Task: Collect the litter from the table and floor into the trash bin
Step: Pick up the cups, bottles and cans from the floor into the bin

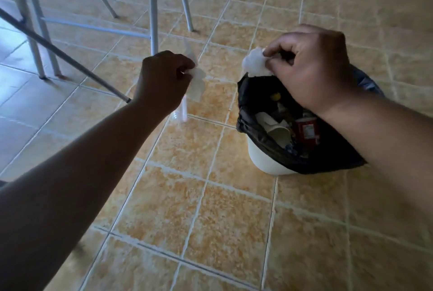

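My right hand (311,65) pinches a crumpled white tissue ball (255,63) just above the far rim of the trash bin (264,159), a white bucket lined with a black bag (248,103). Inside the bin lie a paper cup, a red can and other litter. My left hand (161,79) is closed on a flat white tissue (198,82) that hangs from its fingers, over the floor to the left of the bin. A blurred clear plastic piece (181,112) shows below that tissue; whether it lies on the floor I cannot tell.
Orange-beige tiled floor (210,208) all around. White metal table and chair legs (153,9) stand at the top left, with a thin dark rod (70,61) slanting down to the floor near my left wrist.
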Motion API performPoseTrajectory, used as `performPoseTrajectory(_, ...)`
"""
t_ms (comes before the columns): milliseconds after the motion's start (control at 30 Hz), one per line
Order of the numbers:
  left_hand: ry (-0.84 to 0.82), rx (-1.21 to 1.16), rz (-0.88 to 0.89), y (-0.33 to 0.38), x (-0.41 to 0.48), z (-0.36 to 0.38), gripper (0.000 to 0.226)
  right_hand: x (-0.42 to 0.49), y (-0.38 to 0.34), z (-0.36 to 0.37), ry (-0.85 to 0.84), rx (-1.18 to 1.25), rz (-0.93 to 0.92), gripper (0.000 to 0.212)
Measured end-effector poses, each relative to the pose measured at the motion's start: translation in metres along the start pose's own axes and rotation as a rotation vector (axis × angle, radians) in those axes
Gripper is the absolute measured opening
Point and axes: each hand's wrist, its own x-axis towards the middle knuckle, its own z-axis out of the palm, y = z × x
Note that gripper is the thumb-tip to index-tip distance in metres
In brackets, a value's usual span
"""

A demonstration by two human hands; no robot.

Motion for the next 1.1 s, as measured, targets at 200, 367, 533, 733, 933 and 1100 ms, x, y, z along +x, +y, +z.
performPoseTrajectory(200,0.019,-0.144,0.234,0.079,0.008,0.007,0.023,-0.022,0.055,-0.053,-0.106,-0.118,0.015,0.015)
performPoseTrajectory(367,-0.158,-0.117,0.341,0.115,0.011,0.035,0.023,-0.067,0.084,-0.054,-0.173,-0.132,0.079,0.013)
performPoseTrajectory(533,-0.384,-0.039,0.272,0.121,0.001,0.061,0.037,-0.092,0.103,-0.041,-0.25,-0.16,0.124,0.016)
performPoseTrajectory(733,-0.362,-0.023,0.308,0.114,-0.009,0.069,0.037,-0.1,0.107,-0.04,-0.276,-0.168,0.15,0.022)
performPoseTrajectory(933,-0.373,0.043,0.362,0.101,-0.02,0.075,0.066,-0.102,0.101,-0.035,-0.25,-0.204,0.15,0.024)
performPoseTrajectory(1100,-0.449,0.037,0.285,0.092,-0.023,0.08,0.078,-0.101,0.099,-0.034,-0.249,-0.21,0.157,0.025)
